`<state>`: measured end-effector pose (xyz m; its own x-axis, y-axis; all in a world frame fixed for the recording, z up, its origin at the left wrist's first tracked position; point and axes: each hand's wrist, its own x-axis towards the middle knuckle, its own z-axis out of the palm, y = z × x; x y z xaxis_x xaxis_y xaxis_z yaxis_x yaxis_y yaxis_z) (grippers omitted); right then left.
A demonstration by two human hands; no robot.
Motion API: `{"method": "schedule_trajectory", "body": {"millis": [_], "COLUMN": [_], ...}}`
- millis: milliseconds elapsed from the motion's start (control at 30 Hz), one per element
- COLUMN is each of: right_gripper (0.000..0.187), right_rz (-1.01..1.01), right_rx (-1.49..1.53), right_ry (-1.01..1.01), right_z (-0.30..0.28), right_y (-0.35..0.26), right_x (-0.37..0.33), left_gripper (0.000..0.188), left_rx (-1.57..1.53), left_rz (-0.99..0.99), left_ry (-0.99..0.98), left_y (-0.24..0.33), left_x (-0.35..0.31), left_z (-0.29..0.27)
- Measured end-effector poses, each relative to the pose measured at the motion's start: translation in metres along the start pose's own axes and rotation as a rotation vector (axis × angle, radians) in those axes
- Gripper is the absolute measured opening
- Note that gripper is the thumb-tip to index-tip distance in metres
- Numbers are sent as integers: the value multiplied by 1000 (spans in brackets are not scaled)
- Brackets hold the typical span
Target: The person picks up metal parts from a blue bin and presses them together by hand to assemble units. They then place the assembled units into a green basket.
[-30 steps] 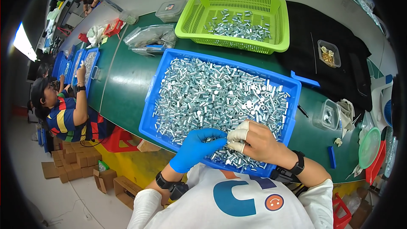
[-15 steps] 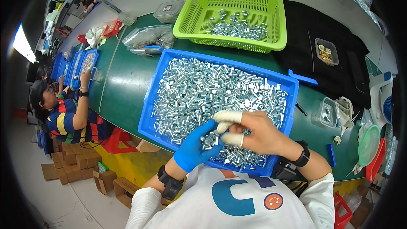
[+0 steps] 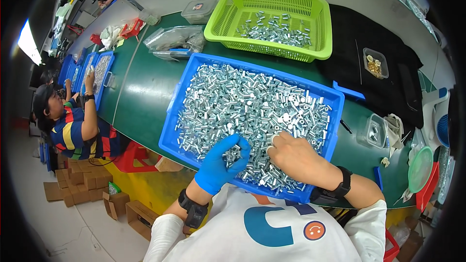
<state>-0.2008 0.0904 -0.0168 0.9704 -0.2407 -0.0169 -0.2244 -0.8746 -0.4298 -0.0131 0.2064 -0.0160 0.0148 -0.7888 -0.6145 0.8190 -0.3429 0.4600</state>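
A blue tray [image 3: 171, 116] in front of me is filled with short silver metal pieces [image 3: 233, 92], small cylinders that look like rivet nuts, some with round flat heads. My left hand [image 3: 216, 167], in a blue glove, is cupped over the near part of the tray. Its fingers and thumb curl around several of the metal pieces. To its right, my right hand [image 3: 301, 157] has white covers on its fingertips. Those fingers bend down into the pile with the tips partly hidden, so what they pinch does not show.
Behind the tray, a green basket [image 3: 325, 51] holds more metal pieces. A clear tub [image 3: 388, 128], a pen [image 3: 345, 126] and a blue strip [image 3: 348, 90] lie to the right. Plastic bags [image 3: 177, 41] rest at the back left. A co-worker [image 3: 73, 131] sits at left.
My right hand has moved away from the left palm and down into the pieces. My left hand has shifted slightly left, its fingers curled. The co-worker's raised hand has moved left.
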Motion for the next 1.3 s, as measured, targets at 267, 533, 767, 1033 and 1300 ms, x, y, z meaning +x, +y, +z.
{"method": "schedule_trajectory", "body": {"millis": [267, 533, 767, 1033, 1300], "right_gripper": [11, 11, 9, 20, 28], "right_rz": [16, 10, -27, -38, 160], "right_rx": [72, 119, 56, 350, 1100], "right_ry": [19, -71, -92, 220, 230], "right_z": [-9, -1, -8, 4, 8], "right_y": [-9, -8, -15, 3, 5], "right_x": [4, 14, 20, 7, -4], "left_gripper": [20, 15, 11, 12, 21], "left_rx": [187, 433, 401, 229, 577], "left_rz": [118, 276, 253, 64, 54], "left_ry": [-69, -73, -103, -32, -46], "left_y": [-3, -5, -2, 7, 0], "left_x": [-4, -6, -7, -11, -2], "left_z": [-10, -11, -7, 8, 11]}}
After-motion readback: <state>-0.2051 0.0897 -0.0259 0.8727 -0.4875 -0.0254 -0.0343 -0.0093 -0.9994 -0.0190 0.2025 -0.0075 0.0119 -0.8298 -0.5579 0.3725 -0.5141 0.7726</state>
